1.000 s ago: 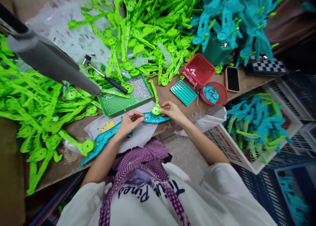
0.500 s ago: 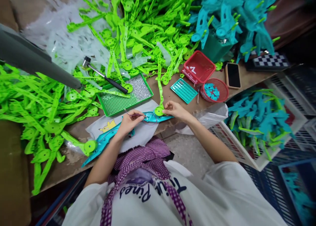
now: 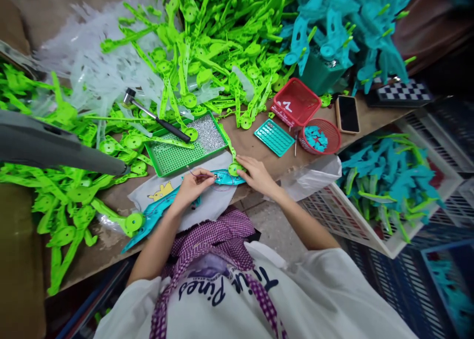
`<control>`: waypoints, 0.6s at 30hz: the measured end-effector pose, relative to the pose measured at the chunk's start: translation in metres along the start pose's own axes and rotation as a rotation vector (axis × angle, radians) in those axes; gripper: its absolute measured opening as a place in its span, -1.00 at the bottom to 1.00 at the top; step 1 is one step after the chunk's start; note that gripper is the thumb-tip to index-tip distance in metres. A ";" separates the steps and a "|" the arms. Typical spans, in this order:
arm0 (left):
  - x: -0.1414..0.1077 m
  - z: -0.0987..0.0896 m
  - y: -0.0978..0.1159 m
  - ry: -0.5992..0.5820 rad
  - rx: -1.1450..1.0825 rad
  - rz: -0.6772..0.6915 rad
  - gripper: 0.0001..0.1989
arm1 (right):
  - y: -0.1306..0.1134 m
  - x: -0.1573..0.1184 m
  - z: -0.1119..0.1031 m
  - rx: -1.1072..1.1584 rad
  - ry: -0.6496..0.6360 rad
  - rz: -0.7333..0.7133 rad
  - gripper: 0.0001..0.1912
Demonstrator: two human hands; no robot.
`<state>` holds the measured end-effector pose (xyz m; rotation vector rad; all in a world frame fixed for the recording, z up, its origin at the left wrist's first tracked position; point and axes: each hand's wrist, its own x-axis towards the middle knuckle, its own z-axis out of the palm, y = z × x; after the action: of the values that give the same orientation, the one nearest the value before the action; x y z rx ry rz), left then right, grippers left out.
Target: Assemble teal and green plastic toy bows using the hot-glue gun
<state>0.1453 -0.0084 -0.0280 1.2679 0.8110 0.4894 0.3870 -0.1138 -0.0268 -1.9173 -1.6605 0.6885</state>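
Observation:
My left hand [image 3: 194, 186] is closed in a pinch at the near end of a blue plastic part [image 3: 224, 177], with a small shiny bit at the fingertips. A thin dark strand shows beside that hand. My right hand [image 3: 256, 175] grips a bright green plastic arm [image 3: 234, 168] by its round end, which lies over the blue part. The fingers lie along the disc and the thumb is below it. A second long blue part [image 3: 148, 220] lies under my left forearm, on a white cloth with a yellow figure [image 3: 161, 191].
Behind the hands is a green tray [image 3: 174, 158] of small metal pieces, with a hammer [image 3: 163, 120] across it. To the right are a teal tray [image 3: 274, 137], red baskets [image 3: 321, 131] and a phone [image 3: 348, 114]. Green parts [image 3: 222, 47] are heaped behind. A grey bar [image 3: 62, 144] juts in left.
My right hand has moved left and wrapped more over the green disc. The green arm has swung lower and leftward toward the tray. The grey bar has dropped lower. My left hand stays put.

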 end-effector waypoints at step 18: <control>0.024 0.044 0.095 -0.084 0.026 0.285 -0.74 | -0.010 -0.031 -0.011 -0.105 0.153 -0.011 -0.61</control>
<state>0.2041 0.0049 0.0613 1.4271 0.5694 0.6504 0.3831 -0.1439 -0.0111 -1.9783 -1.6393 0.4451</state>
